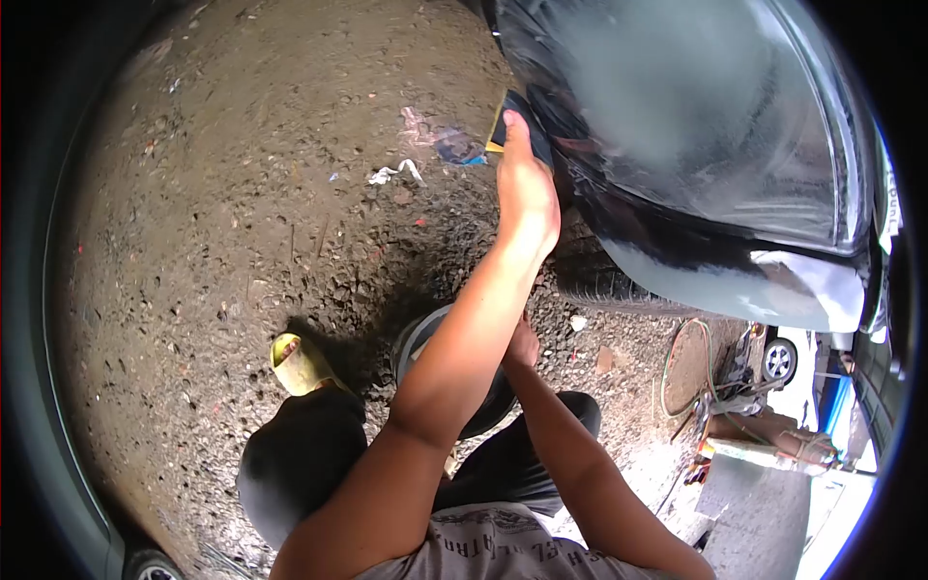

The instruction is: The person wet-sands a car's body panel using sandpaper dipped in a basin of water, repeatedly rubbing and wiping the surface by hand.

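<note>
My left hand (527, 188) reaches up to the grey and black car body panel (677, 145), thumb on top. It is closed on a piece of sandpaper (502, 126), dark with a yellow edge, held at the panel's edge. My right hand (523, 345) is lower, beside a bucket (414, 338) between my legs. My left forearm covers part of that bucket, and the right fingers are mostly hidden behind it. Whether they touch the bucket I cannot tell. The panel has dull, streaky, whitish patches.
Under the panel is a tyre (599, 280). My foot in a yellow shoe (302, 363) stands on stony dirt ground (222, 193). A white scrap (396, 174) lies there. At right are a hose (667, 372), a stack of clutter (764, 430) and a white car (791, 360).
</note>
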Motion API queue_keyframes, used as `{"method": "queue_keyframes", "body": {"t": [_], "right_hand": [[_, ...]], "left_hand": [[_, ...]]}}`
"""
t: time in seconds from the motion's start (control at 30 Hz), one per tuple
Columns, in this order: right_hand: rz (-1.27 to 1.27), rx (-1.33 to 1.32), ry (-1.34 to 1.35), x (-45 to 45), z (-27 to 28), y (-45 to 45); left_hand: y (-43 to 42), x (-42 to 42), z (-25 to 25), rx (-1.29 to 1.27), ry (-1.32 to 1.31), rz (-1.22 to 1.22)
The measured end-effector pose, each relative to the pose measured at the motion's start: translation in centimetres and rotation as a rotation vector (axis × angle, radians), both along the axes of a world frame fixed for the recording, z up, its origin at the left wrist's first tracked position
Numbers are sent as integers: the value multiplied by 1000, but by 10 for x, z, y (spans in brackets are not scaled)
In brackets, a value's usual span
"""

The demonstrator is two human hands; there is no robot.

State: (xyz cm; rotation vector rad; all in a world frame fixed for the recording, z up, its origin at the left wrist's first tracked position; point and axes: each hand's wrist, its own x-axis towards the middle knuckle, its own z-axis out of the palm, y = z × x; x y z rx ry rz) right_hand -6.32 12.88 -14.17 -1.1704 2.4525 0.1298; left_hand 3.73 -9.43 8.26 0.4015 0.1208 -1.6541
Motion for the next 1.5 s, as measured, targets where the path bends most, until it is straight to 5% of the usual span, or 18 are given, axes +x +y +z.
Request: {"method": "queue_keyframes", "body": {"t": [0.27, 0.37, 0.53, 0.77, 0.97, 1.13, 1.2, 1.27, 1.33, 1.4, 1.47, 1.5], "right_hand": [[-17, -37, -43, 5, 4, 3], [14, -143, 30, 13, 8, 5], [80, -121, 131, 4, -9, 9], [37, -137, 17, 15, 18, 3], [130, -237, 174, 9, 1, 11], [52, -203, 53, 17, 18, 5], [83, -192, 92, 16, 15, 6], [134, -218, 168, 5, -10, 13], [278, -539, 415, -13, -75, 47], [-48, -530, -338, -3, -51, 37], [-159, -395, -540, 15, 0, 14], [-110, -283, -365, 25, 30, 3]], "left_hand": [[82, -24, 38, -20, -110, -111], [114, -48, 91, -23, -366, 169], [102, -27, 90, -35, -179, -126], [129, -37, 97, -110, -141, -120], [100, -59, 58, -148, -70, -127], [129, -62, 79, -433, -742, 271], [119, -58, 58, -591, -819, 245], [97, -60, 54, -561, -896, 356], [65, -37, 42, -576, -998, 362], [52, -25, 37, -643, -1008, 399], [69, -41, 28, -710, -1066, 488], [82, -49, 21, -764, -1149, 476]]}}
